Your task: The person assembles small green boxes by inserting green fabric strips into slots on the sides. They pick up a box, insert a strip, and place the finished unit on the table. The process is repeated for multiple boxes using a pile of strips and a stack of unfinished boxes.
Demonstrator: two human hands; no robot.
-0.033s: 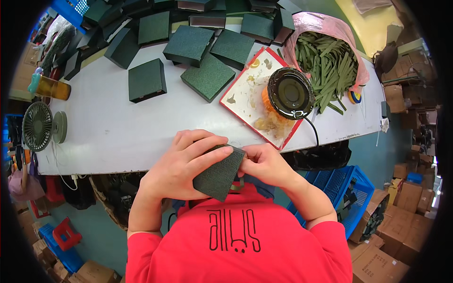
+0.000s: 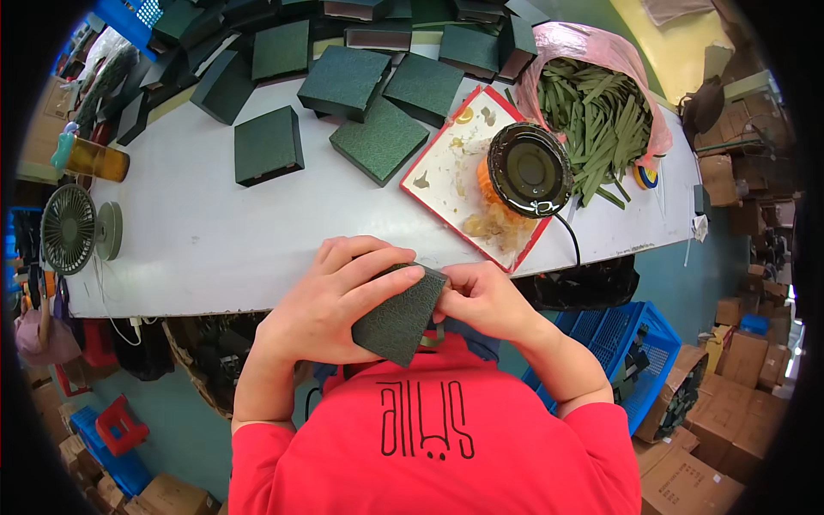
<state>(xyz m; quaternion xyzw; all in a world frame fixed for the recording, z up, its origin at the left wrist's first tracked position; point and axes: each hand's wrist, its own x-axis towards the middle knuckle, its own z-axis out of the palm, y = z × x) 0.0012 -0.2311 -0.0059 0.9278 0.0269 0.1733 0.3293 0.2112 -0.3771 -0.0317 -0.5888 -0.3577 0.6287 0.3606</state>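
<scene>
Just off the table's near edge, a dark green textured box point(image 2: 396, 319) is tilted in front of my chest. My left hand point(image 2: 339, 296) is wrapped over it, fingers spread across its top face. At the box's right edge, my right hand point(image 2: 482, 296) is closed in a pinch. Below those fingers shows a short piece of olive green ribbon strip point(image 2: 439, 331); the fingertips and the strip's upper part are hidden. Beyond my right hand, a black round glue pot point(image 2: 530, 170) with an orange base stands on a glue-stained, red-edged white board point(image 2: 438, 176).
More green boxes point(image 2: 268, 146) lie across the back of the white table point(image 2: 197, 249). A pink plastic bag point(image 2: 592, 43) holds many green strips point(image 2: 592, 129). At left are a small fan point(image 2: 70, 229) and a bottle point(image 2: 103, 161). A blue crate point(image 2: 635, 360) stands below right.
</scene>
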